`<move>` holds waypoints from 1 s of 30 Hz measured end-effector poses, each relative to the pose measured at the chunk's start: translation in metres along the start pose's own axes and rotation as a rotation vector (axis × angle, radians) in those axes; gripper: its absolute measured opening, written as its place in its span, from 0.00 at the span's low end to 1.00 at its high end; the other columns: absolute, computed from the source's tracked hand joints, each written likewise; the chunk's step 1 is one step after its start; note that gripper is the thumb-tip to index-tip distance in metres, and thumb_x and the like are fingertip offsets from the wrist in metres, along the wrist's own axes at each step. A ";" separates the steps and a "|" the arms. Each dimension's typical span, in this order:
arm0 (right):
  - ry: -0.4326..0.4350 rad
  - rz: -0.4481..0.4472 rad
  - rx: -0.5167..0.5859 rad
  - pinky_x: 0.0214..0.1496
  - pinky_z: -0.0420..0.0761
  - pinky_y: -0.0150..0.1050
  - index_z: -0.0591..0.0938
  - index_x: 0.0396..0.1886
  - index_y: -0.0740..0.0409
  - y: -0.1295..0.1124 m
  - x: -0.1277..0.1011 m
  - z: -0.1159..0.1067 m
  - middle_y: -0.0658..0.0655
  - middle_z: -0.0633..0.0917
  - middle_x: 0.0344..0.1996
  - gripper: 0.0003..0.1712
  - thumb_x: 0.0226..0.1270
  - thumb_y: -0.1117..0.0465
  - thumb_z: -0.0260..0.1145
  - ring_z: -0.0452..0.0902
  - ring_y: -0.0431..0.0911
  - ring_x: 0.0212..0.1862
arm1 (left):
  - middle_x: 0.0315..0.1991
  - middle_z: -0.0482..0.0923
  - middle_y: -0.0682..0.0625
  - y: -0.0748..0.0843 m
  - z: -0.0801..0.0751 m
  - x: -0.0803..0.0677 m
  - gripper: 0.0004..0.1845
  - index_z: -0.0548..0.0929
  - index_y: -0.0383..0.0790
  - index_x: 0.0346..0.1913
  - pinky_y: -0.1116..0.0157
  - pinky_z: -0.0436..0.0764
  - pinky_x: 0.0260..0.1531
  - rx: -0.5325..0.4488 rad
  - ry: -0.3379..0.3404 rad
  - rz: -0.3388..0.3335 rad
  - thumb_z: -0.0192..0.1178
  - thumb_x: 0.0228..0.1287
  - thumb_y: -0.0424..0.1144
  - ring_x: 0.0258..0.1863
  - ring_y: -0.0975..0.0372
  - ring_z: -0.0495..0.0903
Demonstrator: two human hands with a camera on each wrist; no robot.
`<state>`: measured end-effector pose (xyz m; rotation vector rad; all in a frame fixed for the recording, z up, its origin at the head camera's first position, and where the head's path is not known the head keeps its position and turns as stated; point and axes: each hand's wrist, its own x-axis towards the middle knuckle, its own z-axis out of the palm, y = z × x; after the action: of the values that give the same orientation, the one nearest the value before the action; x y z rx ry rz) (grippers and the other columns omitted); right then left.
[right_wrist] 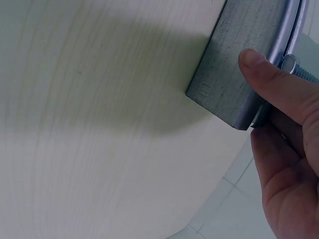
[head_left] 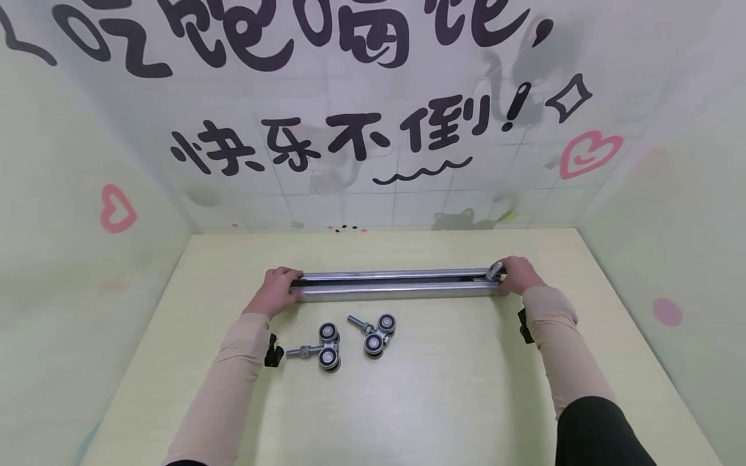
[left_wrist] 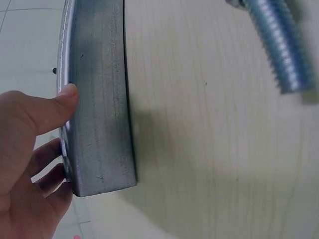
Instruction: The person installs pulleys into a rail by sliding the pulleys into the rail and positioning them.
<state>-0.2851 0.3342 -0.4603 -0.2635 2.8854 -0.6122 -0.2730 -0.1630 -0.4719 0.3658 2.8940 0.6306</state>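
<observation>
A long grey metal channel rail (head_left: 396, 292) lies crosswise on the table, its slot facing up. My left hand (head_left: 278, 290) grips the rail's left end; in the left wrist view the thumb (left_wrist: 69, 97) presses the near wall while the fingers reach the far side. At the other end my right hand (head_left: 520, 275) holds the rail, with its thumb (right_wrist: 256, 62) against the near wall. A threaded bolt (head_left: 494, 270) sticks up from the slot beside the right hand. Whatever carries that bolt inside the rail is mostly hidden.
Two roller trolleys with threaded bolts lie on the table (head_left: 443, 388) in front of the rail: a left one (head_left: 329, 346) and a right one (head_left: 375, 336). Walls stand along the table's back and both sides.
</observation>
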 end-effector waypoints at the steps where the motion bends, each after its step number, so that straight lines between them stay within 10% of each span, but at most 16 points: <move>1: 0.001 0.000 -0.008 0.50 0.72 0.54 0.83 0.34 0.65 0.000 0.000 0.000 0.68 0.82 0.39 0.22 0.31 0.69 0.74 0.76 0.61 0.42 | 0.56 0.65 0.29 0.000 -0.001 0.000 0.25 0.70 0.29 0.58 0.44 0.64 0.56 0.014 -0.006 0.004 0.60 0.58 0.35 0.56 0.37 0.59; 14: 0.031 0.010 -0.055 0.46 0.74 0.52 0.84 0.31 0.62 0.001 0.006 0.000 0.64 0.84 0.35 0.22 0.25 0.68 0.75 0.76 0.58 0.39 | 0.47 0.72 0.35 0.046 -0.029 0.021 0.27 0.70 0.28 0.54 0.48 0.74 0.43 0.197 -0.276 -0.100 0.61 0.55 0.42 0.46 0.44 0.70; 30: 0.013 0.060 -0.092 0.46 0.75 0.52 0.83 0.35 0.64 0.001 0.011 -0.003 0.64 0.83 0.36 0.27 0.24 0.67 0.76 0.76 0.59 0.40 | 0.52 0.74 0.42 0.177 0.012 0.084 0.22 0.73 0.36 0.56 0.58 0.74 0.50 0.223 -0.193 0.274 0.57 0.60 0.43 0.50 0.53 0.74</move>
<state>-0.2963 0.3340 -0.4595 -0.1845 2.9264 -0.4739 -0.3148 0.0203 -0.4161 0.8154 2.7534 0.2864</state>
